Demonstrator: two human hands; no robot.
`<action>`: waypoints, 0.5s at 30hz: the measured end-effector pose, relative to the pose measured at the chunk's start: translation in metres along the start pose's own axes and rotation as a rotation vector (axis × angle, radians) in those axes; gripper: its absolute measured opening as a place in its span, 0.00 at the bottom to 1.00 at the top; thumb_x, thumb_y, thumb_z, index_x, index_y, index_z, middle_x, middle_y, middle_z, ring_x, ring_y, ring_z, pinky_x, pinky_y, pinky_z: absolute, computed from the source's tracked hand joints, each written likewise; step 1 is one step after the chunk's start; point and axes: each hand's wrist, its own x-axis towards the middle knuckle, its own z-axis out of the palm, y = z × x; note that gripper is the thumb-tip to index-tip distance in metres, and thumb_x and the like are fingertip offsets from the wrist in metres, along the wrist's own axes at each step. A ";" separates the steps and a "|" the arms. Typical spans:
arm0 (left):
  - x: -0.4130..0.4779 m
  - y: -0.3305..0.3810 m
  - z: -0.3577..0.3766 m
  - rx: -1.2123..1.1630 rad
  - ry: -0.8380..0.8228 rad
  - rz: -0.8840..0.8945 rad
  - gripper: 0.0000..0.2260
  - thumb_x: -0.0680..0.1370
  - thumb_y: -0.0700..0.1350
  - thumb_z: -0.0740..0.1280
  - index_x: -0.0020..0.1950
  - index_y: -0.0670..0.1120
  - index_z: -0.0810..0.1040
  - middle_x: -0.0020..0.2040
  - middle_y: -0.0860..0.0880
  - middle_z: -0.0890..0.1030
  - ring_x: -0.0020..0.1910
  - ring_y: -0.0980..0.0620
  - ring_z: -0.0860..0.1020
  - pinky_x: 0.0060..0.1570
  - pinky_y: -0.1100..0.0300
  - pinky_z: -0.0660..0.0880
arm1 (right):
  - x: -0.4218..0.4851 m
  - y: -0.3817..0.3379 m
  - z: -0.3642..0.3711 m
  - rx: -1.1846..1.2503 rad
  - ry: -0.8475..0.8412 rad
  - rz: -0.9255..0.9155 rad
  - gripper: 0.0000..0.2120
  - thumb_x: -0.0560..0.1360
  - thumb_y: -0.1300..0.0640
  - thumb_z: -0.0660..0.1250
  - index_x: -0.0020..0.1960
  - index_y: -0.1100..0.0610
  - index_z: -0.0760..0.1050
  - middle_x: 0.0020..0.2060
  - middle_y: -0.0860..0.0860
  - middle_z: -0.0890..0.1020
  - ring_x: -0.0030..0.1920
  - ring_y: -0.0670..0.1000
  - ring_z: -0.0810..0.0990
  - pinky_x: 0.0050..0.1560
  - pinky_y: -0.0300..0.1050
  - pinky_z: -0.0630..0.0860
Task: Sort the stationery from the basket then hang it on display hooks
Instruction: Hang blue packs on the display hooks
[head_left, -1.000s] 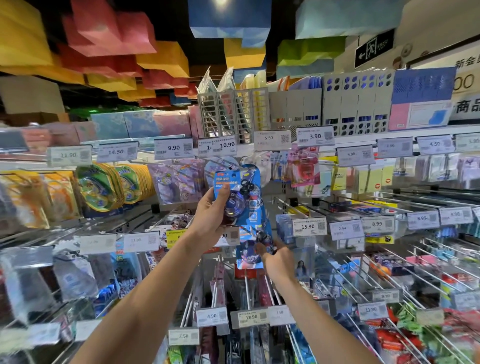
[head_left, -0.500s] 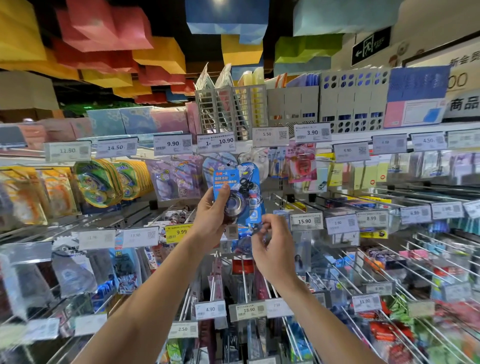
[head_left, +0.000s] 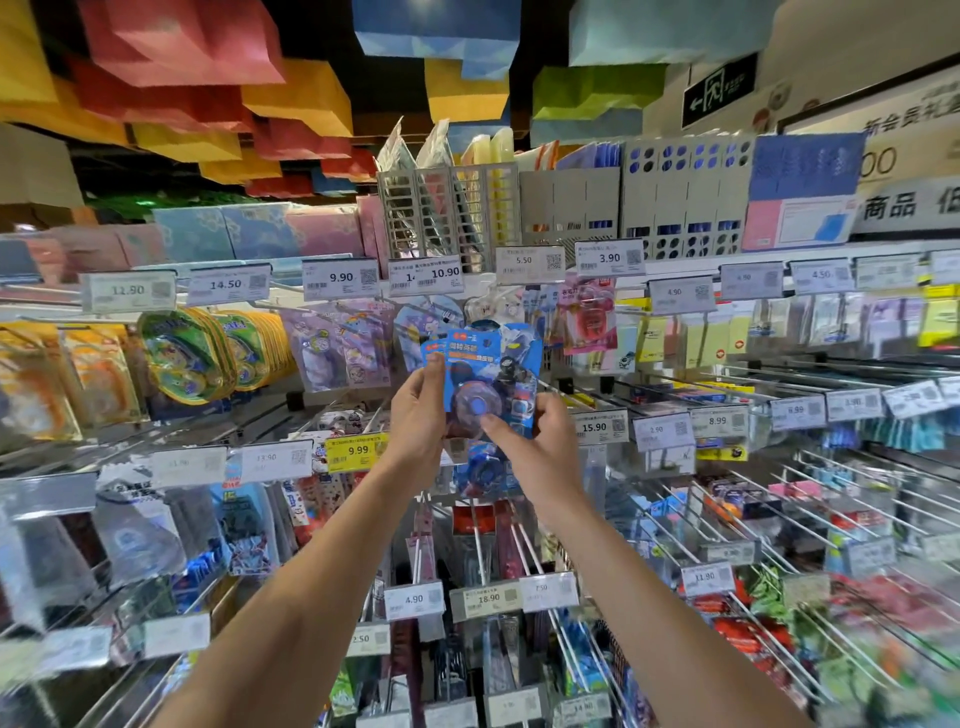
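Observation:
A blue blister pack (head_left: 491, 379) with a round tape-like item inside is held up in front of the middle of the display wall. My left hand (head_left: 418, 410) grips its left edge, thumb on the front. My right hand (head_left: 537, 441) pinches its lower right part, index finger pressed on the round bubble. A second blue pack (head_left: 483, 470) hangs just below and behind it. The hook that the pack lines up with is hidden behind the pack. No basket is in view.
Rows of metal display hooks (head_left: 779, 509) with price tags (head_left: 595, 427) stick out toward me on all sides. Green round packs (head_left: 187, 358) hang at left, yellow sticky notes (head_left: 701, 338) at right. File holders (head_left: 447, 218) stand on the top shelf.
My right hand rose from the lower blue pack to the one my left hand holds and now grips its lower right. The pack shifted slightly right and up.

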 end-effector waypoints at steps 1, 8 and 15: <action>0.001 0.000 0.000 -0.004 0.034 -0.019 0.22 0.82 0.63 0.62 0.57 0.46 0.83 0.57 0.43 0.85 0.57 0.40 0.83 0.62 0.41 0.78 | -0.002 0.003 -0.004 0.046 -0.021 0.038 0.16 0.72 0.51 0.77 0.53 0.52 0.73 0.49 0.48 0.82 0.48 0.43 0.82 0.52 0.48 0.79; 0.009 0.000 -0.004 -0.015 0.053 -0.077 0.08 0.82 0.38 0.64 0.58 0.45 0.81 0.55 0.51 0.81 0.56 0.52 0.78 0.46 0.58 0.78 | -0.046 0.044 -0.050 0.060 -0.160 0.229 0.14 0.70 0.59 0.77 0.50 0.49 0.74 0.48 0.49 0.82 0.52 0.48 0.82 0.45 0.37 0.74; 0.009 0.000 -0.006 -0.008 -0.002 -0.096 0.15 0.77 0.28 0.67 0.57 0.45 0.79 0.52 0.41 0.85 0.40 0.48 0.86 0.34 0.56 0.81 | -0.056 0.080 -0.053 -0.102 -0.240 0.305 0.10 0.76 0.60 0.72 0.54 0.55 0.72 0.52 0.50 0.81 0.54 0.48 0.78 0.48 0.42 0.73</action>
